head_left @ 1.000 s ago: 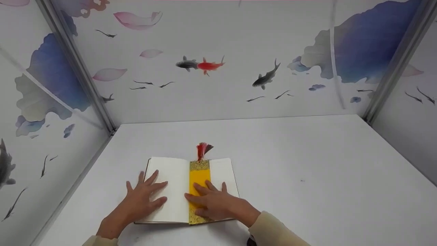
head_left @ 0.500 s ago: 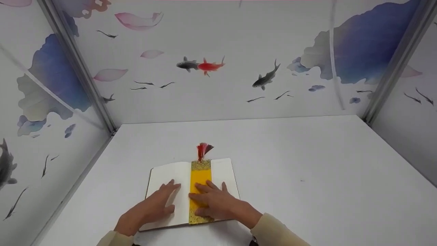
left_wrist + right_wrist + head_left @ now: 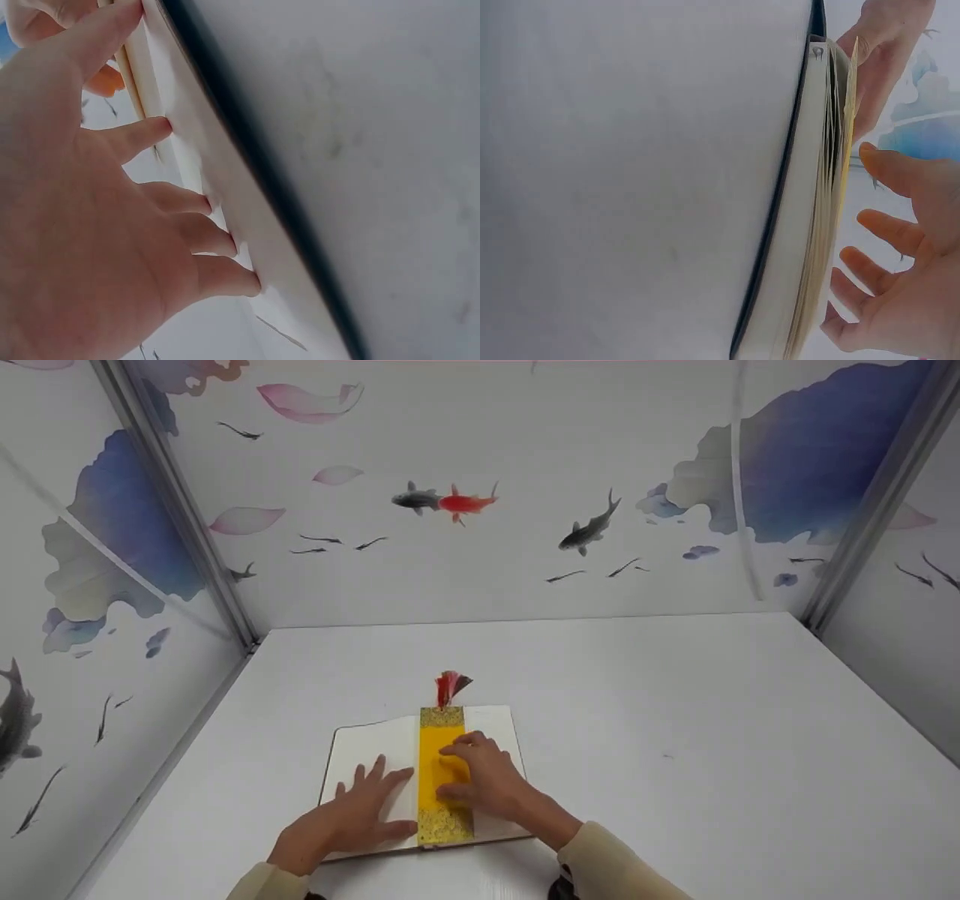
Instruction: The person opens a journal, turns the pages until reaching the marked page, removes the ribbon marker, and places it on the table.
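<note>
A notebook point(image 3: 361, 742) lies open on the white table, blank pages facing up. Along its fold, on the right page, is a yellow bookmark point(image 3: 436, 750) with gold-flecked ends and a red tassel point(image 3: 450, 690) past the top edge. My left hand point(image 3: 356, 816) has its fingers spread, tips pressing the left page; the left wrist view shows the fingertips of that hand point(image 3: 127, 225) against the paper. My right hand point(image 3: 491, 780) hovers over the bookmark, fingers loosely bent. In the right wrist view a gap shows between that hand point(image 3: 915, 262) and the page stack point(image 3: 802, 225).
White panels point(image 3: 480, 577) printed with fish, petals and blue leaves stand at the back and both sides of the table point(image 3: 675, 697). Metal posts point(image 3: 187, 510) join them at the corners.
My left hand has slid right across the left page towards the fold. My right hand, flat on the bookmark before, has lifted a little with its fingers bent. The left page's outer edge has shifted.
</note>
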Demonstrator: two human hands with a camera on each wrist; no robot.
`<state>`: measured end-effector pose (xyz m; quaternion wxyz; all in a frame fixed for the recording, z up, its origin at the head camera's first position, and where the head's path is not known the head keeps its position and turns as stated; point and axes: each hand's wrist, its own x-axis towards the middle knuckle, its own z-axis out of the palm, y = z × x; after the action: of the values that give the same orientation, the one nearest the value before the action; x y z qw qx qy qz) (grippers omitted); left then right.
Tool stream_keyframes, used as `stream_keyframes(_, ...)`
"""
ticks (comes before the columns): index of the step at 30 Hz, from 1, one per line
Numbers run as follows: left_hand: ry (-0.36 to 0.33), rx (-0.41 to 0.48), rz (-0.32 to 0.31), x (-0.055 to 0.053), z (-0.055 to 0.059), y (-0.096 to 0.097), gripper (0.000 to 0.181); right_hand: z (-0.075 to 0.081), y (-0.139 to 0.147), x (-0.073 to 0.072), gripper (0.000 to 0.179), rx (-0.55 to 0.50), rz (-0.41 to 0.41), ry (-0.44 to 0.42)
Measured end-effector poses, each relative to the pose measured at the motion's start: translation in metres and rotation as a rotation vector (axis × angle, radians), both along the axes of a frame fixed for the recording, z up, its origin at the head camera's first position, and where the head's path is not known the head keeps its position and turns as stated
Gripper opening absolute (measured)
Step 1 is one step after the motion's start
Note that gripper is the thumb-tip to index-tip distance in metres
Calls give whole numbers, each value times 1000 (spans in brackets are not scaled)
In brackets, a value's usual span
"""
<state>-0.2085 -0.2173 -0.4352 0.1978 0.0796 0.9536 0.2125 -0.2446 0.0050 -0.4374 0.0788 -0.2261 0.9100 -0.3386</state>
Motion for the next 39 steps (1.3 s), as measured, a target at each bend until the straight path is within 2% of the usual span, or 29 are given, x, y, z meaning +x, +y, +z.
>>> stream_keyframes(5,6,-24,5,-2,1,3,81,1,1,-6,79,-28,-89,-84)
stream_keyframes(9,-4,-62,12,-4,3,5,80,2,0,-8,89,-38,-155,-129)
stream_keyframes(15,-22,-67,18,-3,5,5,80,6,-10,-5,94,-28,-257,-177)
stream_keyframes(22,-14,-68,-8,-4,4,5,83,7,-12,-5,98,44,-297,-181)
stream_keyframes(27,-34,-96,-9,-8,5,6,87,14,-7,-6,90,107,-295,-233)
stream_keyframes(31,-45,-104,-8,-10,5,6,87,16,-2,-7,90,91,-312,-282)
stream_keyframes(33,-46,-104,-8,-10,4,7,87,16,1,-10,82,80,-308,-294)
stream_keyframes(37,-55,-106,-3,-10,5,8,86,15,11,-19,45,60,-284,-312)
stream_keyframes(39,-56,-106,-5,-10,6,8,87,16,18,-24,35,42,-280,-323)
